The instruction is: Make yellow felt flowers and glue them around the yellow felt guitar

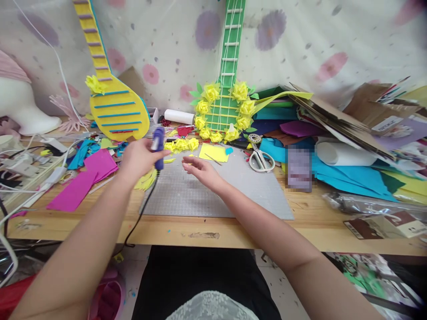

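Note:
My left hand (138, 158) is closed around a purple glue gun (159, 149), whose black cord hangs down past the table edge. To its right, my right hand (202, 172) is over the grey cutting mat (187, 195), fingers stretched out and with nothing visible in them. Just beyond the hands lies a row of yellow paper flowers (182, 144). A yellow sheet (213, 153) with a thin stick on it rests on the mat. Yellow petal-like pieces (147, 180) lie under and beside the glue gun.
Behind stand a yellow lute-shaped craft (118, 113) and a green one (227, 104) ringed with yellow flowers. White-handled scissors (261, 160) lie at the mat's right. Coloured sheets (350, 178) and cardboard pile up on the right; magenta pieces (73, 191) and cables lie left.

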{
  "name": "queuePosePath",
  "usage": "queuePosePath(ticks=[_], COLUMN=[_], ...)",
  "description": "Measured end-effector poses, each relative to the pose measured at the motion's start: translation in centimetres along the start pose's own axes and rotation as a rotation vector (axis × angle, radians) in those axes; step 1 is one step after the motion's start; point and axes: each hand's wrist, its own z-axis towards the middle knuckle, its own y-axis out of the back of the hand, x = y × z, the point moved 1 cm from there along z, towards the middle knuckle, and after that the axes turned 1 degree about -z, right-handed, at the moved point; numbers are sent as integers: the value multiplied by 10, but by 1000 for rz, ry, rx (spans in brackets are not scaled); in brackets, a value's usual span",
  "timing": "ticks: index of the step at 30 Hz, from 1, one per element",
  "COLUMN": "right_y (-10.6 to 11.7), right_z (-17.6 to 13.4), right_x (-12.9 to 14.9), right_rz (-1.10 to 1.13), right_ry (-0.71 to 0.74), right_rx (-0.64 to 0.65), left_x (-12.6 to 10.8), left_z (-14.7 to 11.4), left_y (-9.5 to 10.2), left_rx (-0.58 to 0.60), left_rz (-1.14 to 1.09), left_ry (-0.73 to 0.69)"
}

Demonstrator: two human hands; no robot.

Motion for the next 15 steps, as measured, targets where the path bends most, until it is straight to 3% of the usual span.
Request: queuePosePath(ticks=[4, 7, 9, 12, 14, 15], right_y=[-10, 0, 14, 39, 55, 62], right_z=[9, 11, 10, 9, 8, 7], right_x=[10, 7, 2, -6, -10, -11], right_rz=[374, 531, 578, 673, 718, 732], right_ry=[-18, -45, -74, -113, -149, -145], right_rx=[-28, -134, -183, -208, -205, -203], left_x=[-50, -71, -74, -66, -51, -41], left_z=[-13, -24, -28, -24, -13, -6], left_y=[-42, -65, -74, -80, -81, -82], left_rx=[19, 1, 112, 388, 420, 344], left_rz=[38, -13, -106, -359, -494, -513], left_ry=[-92, -167, -255, -395, -375, -310])
